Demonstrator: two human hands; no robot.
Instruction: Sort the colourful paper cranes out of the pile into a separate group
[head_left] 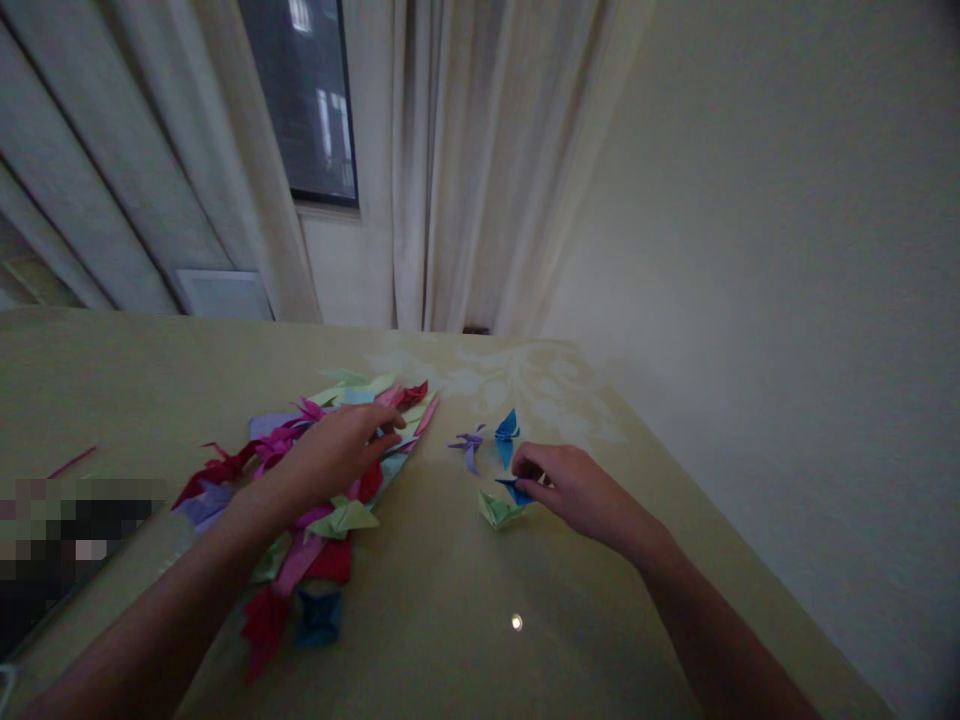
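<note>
My right hand (570,490) pinches a dark blue origami crane (511,490) between thumb and fingertips, low over the table. Just below it sits a pale green crane (498,511). Beyond the fingers stand another blue crane (507,430) and a purple crane (469,444). My left hand (352,440) hovers over a pile of folded paper cranes, its fingers curved and apart with nothing visible in them. Magenta cranes (279,440), a red crane (409,396) and a light green crane (343,518) show around that hand. Its forearm hides part of the pile.
The glossy table (435,620) runs back to curtains (495,170) and a window (311,100). A wall (787,300) borders its right side. A blurred dark object (67,560) lies at the left. Red (264,625) and dark blue (319,617) folded papers lie at the pile's near end.
</note>
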